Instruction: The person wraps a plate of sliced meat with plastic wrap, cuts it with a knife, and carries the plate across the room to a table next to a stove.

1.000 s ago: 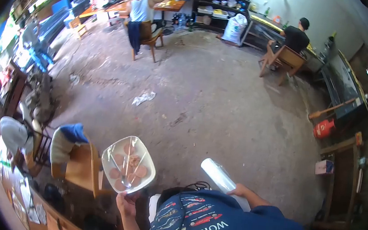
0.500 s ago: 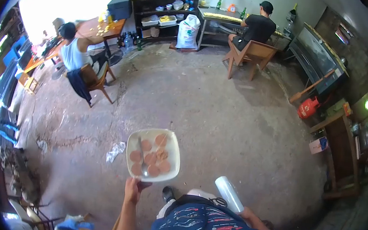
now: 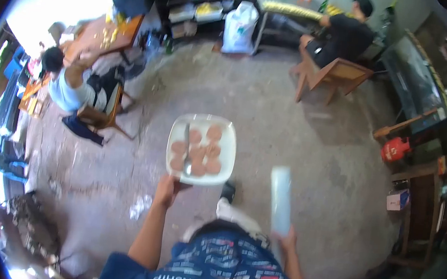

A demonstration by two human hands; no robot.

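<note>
My left hand (image 3: 167, 187) grips the near edge of a white plate (image 3: 226, 164) and holds it out level in front of me. Several round pinkish-brown patties and a spoon (image 3: 187, 152) lie on the plate. My right hand (image 3: 286, 238) holds the lower end of a roll of clear plastic wrap (image 3: 281, 199), which points upward and away from me. Below is my blue printed shirt, and one foot shows on the concrete floor.
A seated person in a white top (image 3: 68, 88) is at a wooden table far left. Another person in black (image 3: 348, 38) sits on a wooden chair at a counter far right. Shelves and a white sack (image 3: 239, 27) stand at the back. A red gas cylinder (image 3: 395, 148) is at right.
The view has swung right and I have moved forward. The plate has risen and sits farther ahead; the wrap roll has swung from tilted to nearly upright.
</note>
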